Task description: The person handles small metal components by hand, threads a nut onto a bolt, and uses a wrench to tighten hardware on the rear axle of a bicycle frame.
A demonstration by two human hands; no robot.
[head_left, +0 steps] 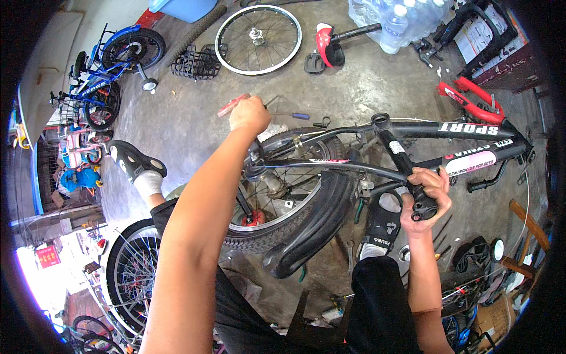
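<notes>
Concrete workshop floor [365, 82], stained and crowded with bicycle parts, seen from above the seated person's knees. Nearest the viewer, a spoked wheel [132, 277] stands at the lower left, beside the person's dark trousers. A black bicycle frame [413, 133] lies on its side across the middle of the floor, its rear wheel [283, 200] still fitted and a black mudguard [315, 227] curving beneath the tyre. The right hand [425, 197] is closed firmly around the frame's seat-tube end, with a sandalled foot just below it. The left hand [250, 113] is clenched on a red-handled tool [233, 105], held over the rear axle end of the frame; the tool's tip is hidden behind the hand. A blue-handled screwdriver [293, 115] lies on the floor just beyond that hand. Farther off, a loose silver-rimmed wheel [258, 39] lies flat near the far edge, with a black wire basket [196, 62] to its left and a red-and-white saddle [325, 45] to its right. A pack of water bottles [398, 22] sits at the far right, and a red fork [471, 99] lies near the right edge. Small children's bicycles [106, 74] stand along the far left edge.
</notes>
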